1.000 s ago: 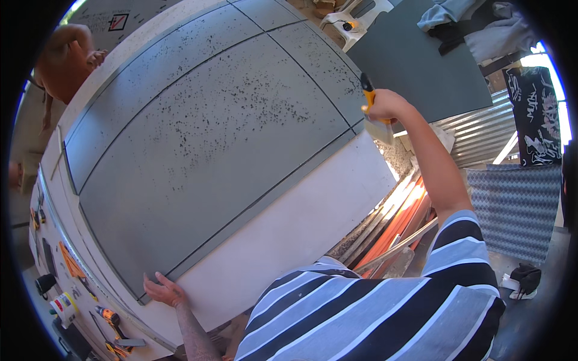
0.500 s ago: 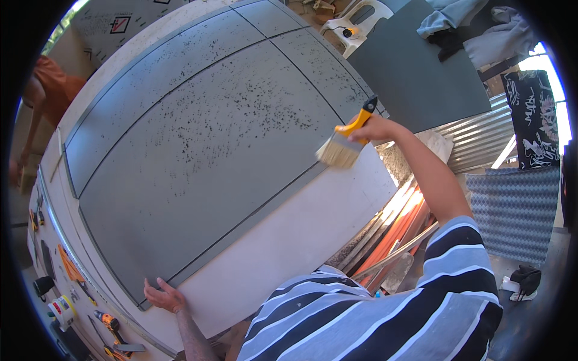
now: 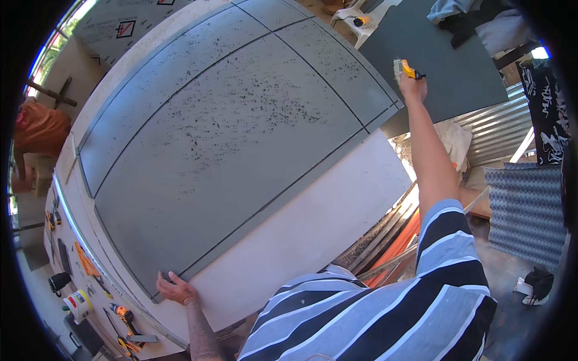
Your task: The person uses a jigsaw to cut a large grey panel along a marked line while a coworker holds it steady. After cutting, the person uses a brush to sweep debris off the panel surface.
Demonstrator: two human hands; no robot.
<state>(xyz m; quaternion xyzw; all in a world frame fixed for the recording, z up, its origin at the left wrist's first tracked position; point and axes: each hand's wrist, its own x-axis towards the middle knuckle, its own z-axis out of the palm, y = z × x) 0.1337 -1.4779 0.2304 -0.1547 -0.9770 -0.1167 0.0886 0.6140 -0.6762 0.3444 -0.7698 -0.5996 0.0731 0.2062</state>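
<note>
A large grey panel (image 3: 150,222), scored with dark straight grooves, lies over a white work table (image 3: 313,210). Dark specks are scattered across its middle and far part. My left hand (image 3: 176,290) rests with fingers apart on the panel's near left corner. My right hand (image 3: 414,89) grips a wide paintbrush (image 3: 410,70) with a yellow and black handle and pale bristles. It is held out past the panel's right edge, over a second dark grey sheet (image 3: 448,78), with the bristles pointing left.
A drill (image 3: 122,313), an orange-handled tool (image 3: 87,260) and a white tub (image 3: 78,305) are along the left side. Another person in orange (image 3: 42,126) is at the far left. Cloths (image 3: 475,21) lie on the dark sheet; long strips (image 3: 394,240) lie beneath, right.
My right hand has swung the brush away from the panel's right edge, outward and farther off, turning its bristles leftward. My left hand stays at the corner. The whole view has shifted slightly.
</note>
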